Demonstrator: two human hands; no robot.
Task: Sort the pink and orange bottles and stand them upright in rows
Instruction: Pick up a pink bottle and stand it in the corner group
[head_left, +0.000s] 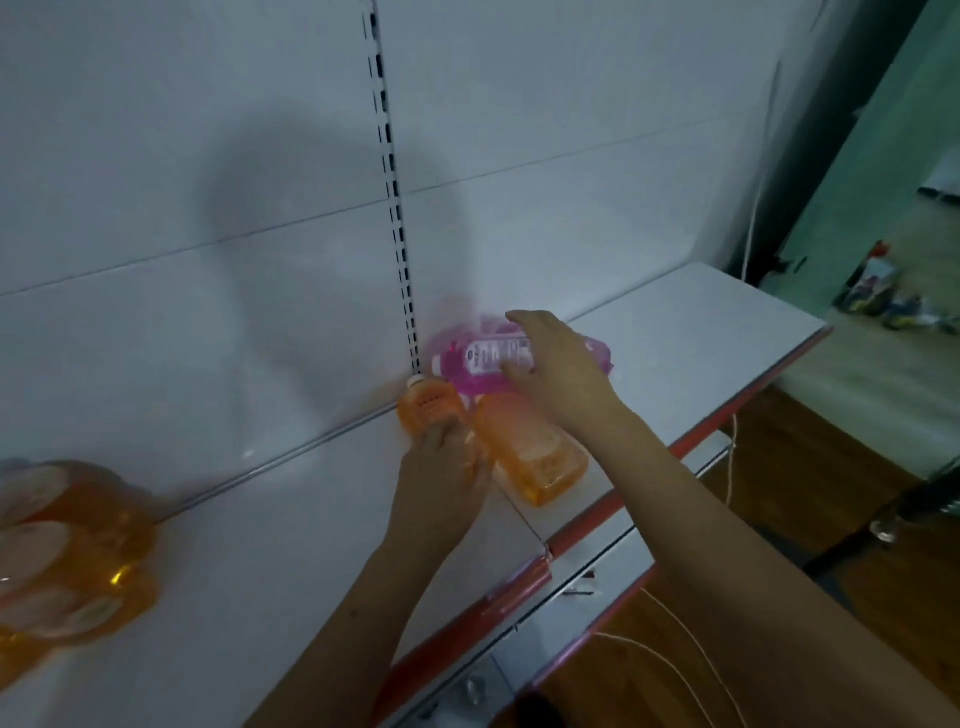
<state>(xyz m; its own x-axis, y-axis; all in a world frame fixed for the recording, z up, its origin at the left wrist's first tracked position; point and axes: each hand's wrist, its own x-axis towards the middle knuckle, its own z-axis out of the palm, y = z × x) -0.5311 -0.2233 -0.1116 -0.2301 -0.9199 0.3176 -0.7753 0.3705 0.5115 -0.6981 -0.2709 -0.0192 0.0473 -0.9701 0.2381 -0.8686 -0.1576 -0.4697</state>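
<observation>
A white shelf (291, 525) with a red front edge runs across the view, backed by a white panel wall (182, 156) with a slotted upright (396, 208). At the far left of the shelf a blurred cluster of orange bottles (67, 551) stands close together. Near the middle, just at the foot of the upright, a small heap of bottles lies on its side: a pink bottle (488, 364) with a white label at the back, and in front of it two orange ones. The right hand (558, 371) reaches over the pink bottle, its fingers curled across the label and body, gripping it. The left hand (441, 467) lies below, its fingers wrapped round the lower part of the smaller orange bottle (430, 408), whose cap points toward the wall. The second orange bottle (530, 449) lies flat just right of the left hand, touching it, beneath the right wrist.
</observation>
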